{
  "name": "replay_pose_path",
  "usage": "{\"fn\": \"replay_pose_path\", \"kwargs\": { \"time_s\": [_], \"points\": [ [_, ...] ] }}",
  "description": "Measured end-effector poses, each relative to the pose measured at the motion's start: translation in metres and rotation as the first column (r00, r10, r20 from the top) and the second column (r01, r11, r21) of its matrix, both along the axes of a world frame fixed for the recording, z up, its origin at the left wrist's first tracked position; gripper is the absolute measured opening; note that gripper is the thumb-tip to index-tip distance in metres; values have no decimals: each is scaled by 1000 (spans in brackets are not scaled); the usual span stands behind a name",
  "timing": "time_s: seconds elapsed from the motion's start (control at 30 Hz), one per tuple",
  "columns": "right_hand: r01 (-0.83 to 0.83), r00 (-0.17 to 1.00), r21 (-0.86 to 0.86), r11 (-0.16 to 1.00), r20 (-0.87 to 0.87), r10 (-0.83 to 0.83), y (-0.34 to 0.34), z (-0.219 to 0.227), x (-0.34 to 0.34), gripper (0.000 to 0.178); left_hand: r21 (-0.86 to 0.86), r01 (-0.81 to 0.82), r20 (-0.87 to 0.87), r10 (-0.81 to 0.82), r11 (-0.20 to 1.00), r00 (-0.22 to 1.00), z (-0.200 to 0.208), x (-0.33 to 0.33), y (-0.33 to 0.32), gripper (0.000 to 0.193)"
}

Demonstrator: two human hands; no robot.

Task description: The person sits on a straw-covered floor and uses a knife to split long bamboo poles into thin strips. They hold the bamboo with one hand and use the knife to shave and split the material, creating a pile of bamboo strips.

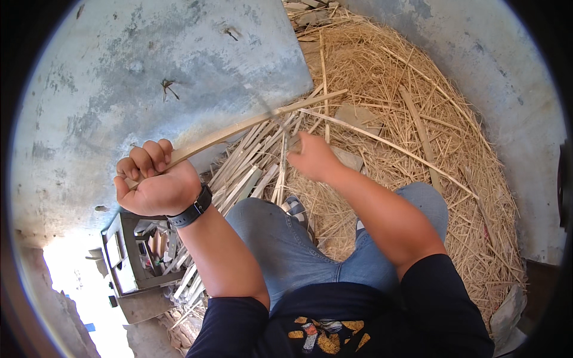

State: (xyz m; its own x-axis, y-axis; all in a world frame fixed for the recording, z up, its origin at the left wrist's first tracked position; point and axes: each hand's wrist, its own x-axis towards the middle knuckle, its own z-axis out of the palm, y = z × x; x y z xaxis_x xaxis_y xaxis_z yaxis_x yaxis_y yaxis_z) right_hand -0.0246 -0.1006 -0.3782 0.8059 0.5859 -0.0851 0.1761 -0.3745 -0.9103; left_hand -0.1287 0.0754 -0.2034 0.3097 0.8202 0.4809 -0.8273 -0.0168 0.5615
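A long pale wooden strip [239,129] slants from my left hand up to the right. My left hand [156,176], raised beside the blue wall, has its fingers closed round the strip's lower end. My right hand [311,156] is closed just below the strip's far part. From it a thin grey tool, blade-like and smeared by motion, seems to reach up across the strip; its exact kind is unclear. Beneath the strip lies a heap of split wooden strips [245,173], near my bent knees.
Straw and thin shavings [370,65] cover the ground ahead and to the right, with a longer stick [421,137] and a thin strip [388,143] on top. A worn blue wall [197,53] stands at the left. A dark open-framed box [128,280] holds scraps at lower left.
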Motion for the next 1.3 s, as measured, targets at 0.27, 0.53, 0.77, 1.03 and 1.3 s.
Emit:
{"fn": "replay_pose_path", "kwargs": {
  "time_s": [0.27, 0.53, 0.77, 1.03, 1.3],
  "points": [
    [1, 999, 137, 991, 51, -8, -10, -2, -2, 38, 5, -41, -2, 41, 999, 999, 17, 10, -34, 26],
    [-168, 985, 231, 958, 62, 158, -22, 38, -4, 40, 254, 3, 20, -8, 967, 1000, 65, -43, -16, 37],
    [-207, 976, 303, 930, 126, 176, -35, 40, -23, 43, 348, 320, -80, -312, 881, 947, 101, -81, -16, 47],
    [-178, 984, 314, 933, 84, 159, -40, 38, -22, 48, 333, 261, -55, -258, 906, 965, 108, -88, -27, 42],
    [-289, 954, 236, 928, 157, 257, -50, 54, -26, 47, 395, 232, -126, -198, 889, 972, 132, -105, -19, 32]
  ]
}}
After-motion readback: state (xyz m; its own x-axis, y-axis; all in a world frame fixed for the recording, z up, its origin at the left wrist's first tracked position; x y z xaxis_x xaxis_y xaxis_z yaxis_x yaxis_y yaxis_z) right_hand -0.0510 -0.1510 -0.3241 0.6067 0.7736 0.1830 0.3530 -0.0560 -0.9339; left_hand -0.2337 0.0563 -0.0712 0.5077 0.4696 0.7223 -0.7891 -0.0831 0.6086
